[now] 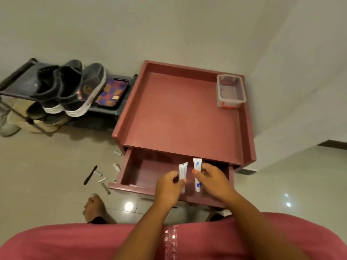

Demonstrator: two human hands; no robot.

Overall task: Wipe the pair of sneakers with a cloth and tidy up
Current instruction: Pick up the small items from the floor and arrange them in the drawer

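Two dark grey sneakers (73, 87) with thick white soles stand side by side on the top shelf of a black shoe rack (16, 79), toes pointing toward the wall, heels toward the viewer. The right one has a small reddish mark near its heel. Just beside them on the same shelf lies one folded cloth (111, 92), checked in purple, orange and red.

Right of the rack stands a reddish-brown cabinet (180, 113) with a raised rim around its top. One clear plastic box (230, 91) sits in the far right corner of that top. The one drawer (148, 171) below is pulled out.

Over the drawer, the left hand (170, 186) pinches one white tube (182, 171) between thumb and fingers, and the right hand (214, 181) grips a second tube, white with blue print (197, 166). Both tubes stand nearly upright.

On the tiled floor (47, 166) left of the drawer lie about six small things: a black pen-like stick (90, 175) and several small pale tubes or sticks (102, 180), too small to name. One bare foot (93, 207) shows near them.
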